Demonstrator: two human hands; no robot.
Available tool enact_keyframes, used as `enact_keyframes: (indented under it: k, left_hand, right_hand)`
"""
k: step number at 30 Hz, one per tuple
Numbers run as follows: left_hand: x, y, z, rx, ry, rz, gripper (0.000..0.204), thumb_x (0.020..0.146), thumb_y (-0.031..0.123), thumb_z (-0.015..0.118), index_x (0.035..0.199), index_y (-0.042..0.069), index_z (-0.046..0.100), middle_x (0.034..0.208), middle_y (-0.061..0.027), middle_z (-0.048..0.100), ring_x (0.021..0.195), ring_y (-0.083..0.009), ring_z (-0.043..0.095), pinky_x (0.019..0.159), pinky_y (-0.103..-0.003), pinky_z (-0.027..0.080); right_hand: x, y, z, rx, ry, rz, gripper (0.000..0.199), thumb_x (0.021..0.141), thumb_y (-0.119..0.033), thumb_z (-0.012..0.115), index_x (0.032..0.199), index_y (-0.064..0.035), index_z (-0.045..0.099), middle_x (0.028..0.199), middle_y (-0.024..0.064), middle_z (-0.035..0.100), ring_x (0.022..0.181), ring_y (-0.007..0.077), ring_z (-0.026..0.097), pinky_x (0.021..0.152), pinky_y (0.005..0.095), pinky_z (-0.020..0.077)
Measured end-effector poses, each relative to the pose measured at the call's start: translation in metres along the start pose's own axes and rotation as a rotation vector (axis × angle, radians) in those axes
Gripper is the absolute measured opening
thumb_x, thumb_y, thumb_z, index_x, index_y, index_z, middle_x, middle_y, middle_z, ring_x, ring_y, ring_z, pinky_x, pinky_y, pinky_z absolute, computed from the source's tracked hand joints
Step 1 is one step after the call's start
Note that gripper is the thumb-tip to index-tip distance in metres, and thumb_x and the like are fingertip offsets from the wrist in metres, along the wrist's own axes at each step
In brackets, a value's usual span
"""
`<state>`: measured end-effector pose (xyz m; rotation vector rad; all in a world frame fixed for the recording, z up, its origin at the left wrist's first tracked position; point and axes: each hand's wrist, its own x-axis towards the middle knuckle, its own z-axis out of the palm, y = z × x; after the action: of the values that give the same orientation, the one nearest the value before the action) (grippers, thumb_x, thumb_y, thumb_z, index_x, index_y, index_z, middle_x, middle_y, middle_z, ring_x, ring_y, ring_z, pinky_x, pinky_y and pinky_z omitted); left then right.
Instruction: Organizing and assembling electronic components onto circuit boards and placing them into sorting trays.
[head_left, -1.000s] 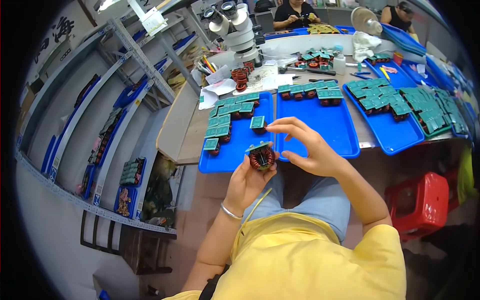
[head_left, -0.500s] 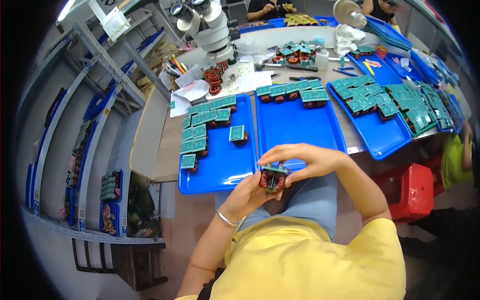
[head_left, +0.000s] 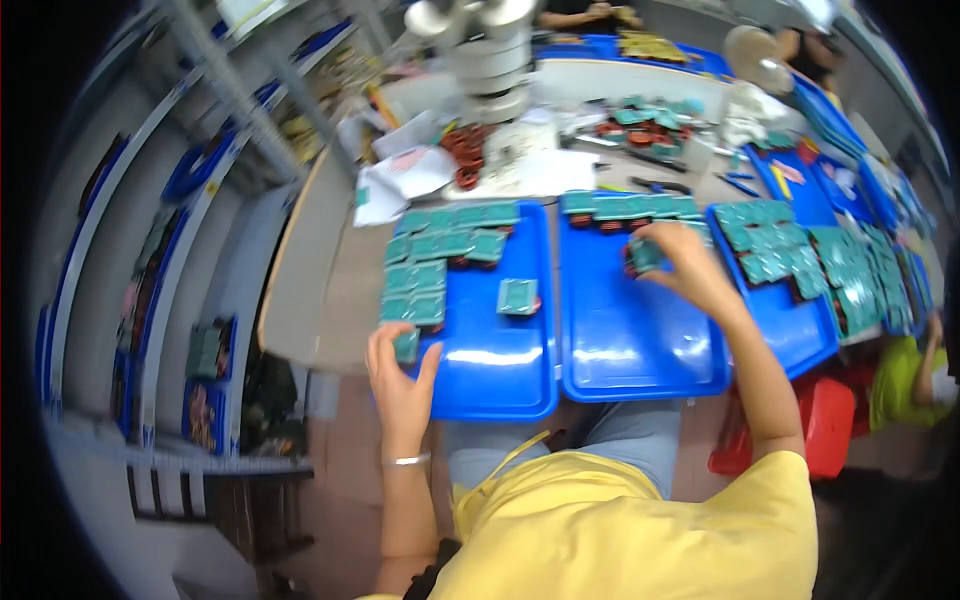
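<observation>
In the middle blue tray [head_left: 650, 345], my right hand [head_left: 688, 262] is closed on a green circuit board with a red copper coil [head_left: 645, 257]. It is tilted, just in front of a row of like boards. At the near left corner of the left blue tray [head_left: 490, 385], my left hand [head_left: 402, 390] has thumb and fingers spread around another green circuit board [head_left: 406, 346]. Some space shows between the thumb and that board. One coil board [head_left: 517, 297] stands apart in the left tray, to the right of the packed boards [head_left: 440, 245].
A blue tray of coil boards [head_left: 768, 245] stands to the right, with more beyond it. At the back are a microscope [head_left: 492, 60], papers [head_left: 405, 175], loose red coils [head_left: 466, 155] and pliers [head_left: 738, 185]. A red stool [head_left: 828, 425] is at right. Other people sit nearby.
Both hands were together over my lap holding one coil board. My right hand has carried it into the middle tray; my left hand has gone to the left tray's near corner.
</observation>
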<state>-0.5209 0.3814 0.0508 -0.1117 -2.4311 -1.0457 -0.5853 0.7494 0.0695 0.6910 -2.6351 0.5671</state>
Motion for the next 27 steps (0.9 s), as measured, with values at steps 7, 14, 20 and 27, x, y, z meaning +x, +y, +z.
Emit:
enact_keyframes:
  k: [7, 14, 20, 27]
  left_hand:
    - [-0.004, -0.042, 0.003, 0.426, 0.006, -0.08, 0.061, 0.064, 0.031, 0.076, 0.105, -0.003, 0.045, 0.112, -0.0175, 0.043, 0.116, -0.0373, 0.032, 0.096, -0.047, 0.027]
    - [-0.009, -0.06, -0.006, 0.106, -0.003, -0.174, 0.048, 0.071, 0.023, 0.071, 0.105, -0.006, 0.052, 0.112, -0.0156, 0.047, 0.109, -0.0296, 0.043, 0.092, -0.043, 0.035]
    - [-0.001, -0.024, -0.016, -0.98, -0.214, -0.499, 0.045, 0.087, 0.017, 0.055, 0.124, -0.004, 0.04, 0.12, -0.0131, 0.046, 0.109, -0.0218, 0.047, 0.094, -0.039, 0.04]
    - [0.008, 0.007, 0.0, -1.764, -0.241, -0.684, 0.066, 0.088, 0.046, 0.045, 0.134, 0.002, 0.026, 0.118, -0.0186, 0.044, 0.1, -0.0255, 0.047, 0.085, -0.037, 0.043]
  right_hand:
    - [0.014, 0.029, 0.023, -0.437, -0.048, 0.105, 0.049, 0.06, -0.009, 0.073, 0.106, -0.0082, 0.055, 0.105, 0.0057, 0.053, 0.098, 0.0255, 0.048, 0.084, 0.0377, 0.0375]
    - [0.018, 0.018, 0.025, -0.424, -0.058, 0.188, 0.052, 0.063, -0.009, 0.072, 0.111, -0.0086, 0.052, 0.116, 0.0091, 0.045, 0.104, 0.0286, 0.046, 0.086, 0.038, 0.0377]
    - [0.033, -0.044, 0.013, -0.013, 0.006, 0.08, 0.044, 0.067, -0.005, 0.068, 0.108, -0.0082, 0.055, 0.116, 0.0116, 0.047, 0.107, 0.0295, 0.046, 0.091, 0.0377, 0.0378]
    - [0.049, -0.102, 0.016, 0.262, -0.109, -0.152, 0.039, 0.07, -0.007, 0.067, 0.107, -0.0087, 0.054, 0.114, 0.0122, 0.047, 0.108, 0.0294, 0.046, 0.091, 0.0386, 0.0376]
